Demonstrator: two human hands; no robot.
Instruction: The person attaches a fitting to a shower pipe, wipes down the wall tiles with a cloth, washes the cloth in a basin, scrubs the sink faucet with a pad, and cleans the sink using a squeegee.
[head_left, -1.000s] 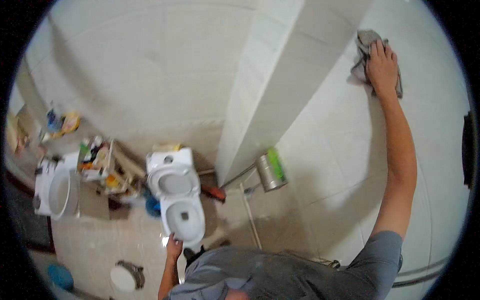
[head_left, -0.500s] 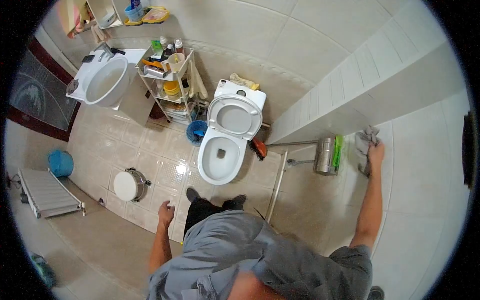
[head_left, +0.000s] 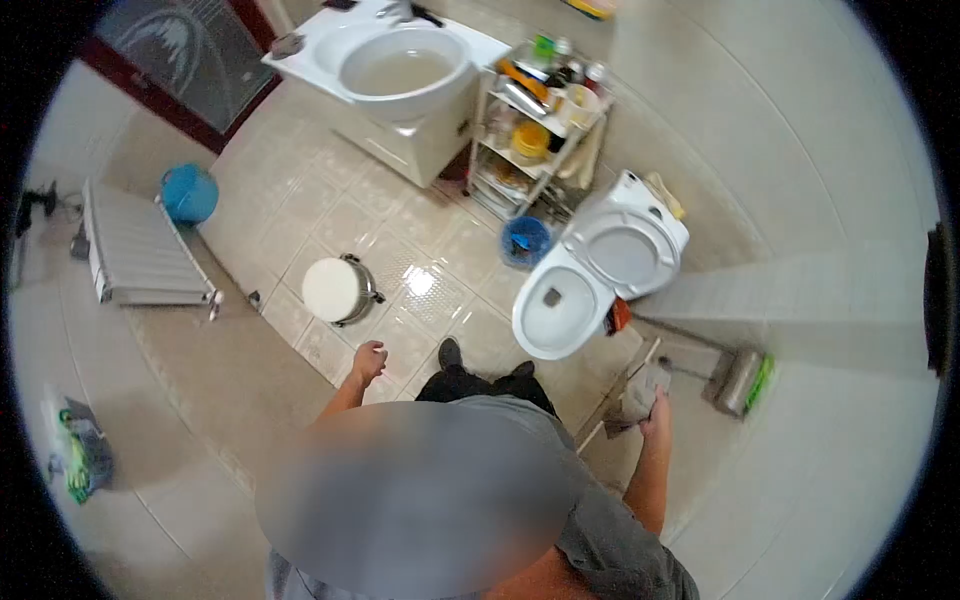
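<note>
My right hand (head_left: 655, 412) grips a crumpled grey cloth (head_left: 640, 388), which hangs over the tiled floor right of the toilet (head_left: 558, 312). To the right of the cloth is a shiny metal cylinder (head_left: 735, 382) with a bright green strip on its side. My left hand (head_left: 370, 362) holds nothing, its fingers loosely bent and apart. It hangs in the air, nearest to a round white-topped metal stool or bin (head_left: 337, 290). The toilet's lid is up. A brush with an orange-red part (head_left: 619, 317) lies beside the toilet base.
A white washbasin (head_left: 405, 72) holding murky water stands at the back. Beside it is a shelf rack (head_left: 535, 150) crowded with bottles. A blue basket bin (head_left: 525, 242) is by the toilet, a blue bucket (head_left: 189, 193) at left, near a folding rack (head_left: 150, 250).
My right hand has brought the cloth away from the right-hand wall, in toward my body. My view has turned left, and my left hand stays low and unoccupied.
</note>
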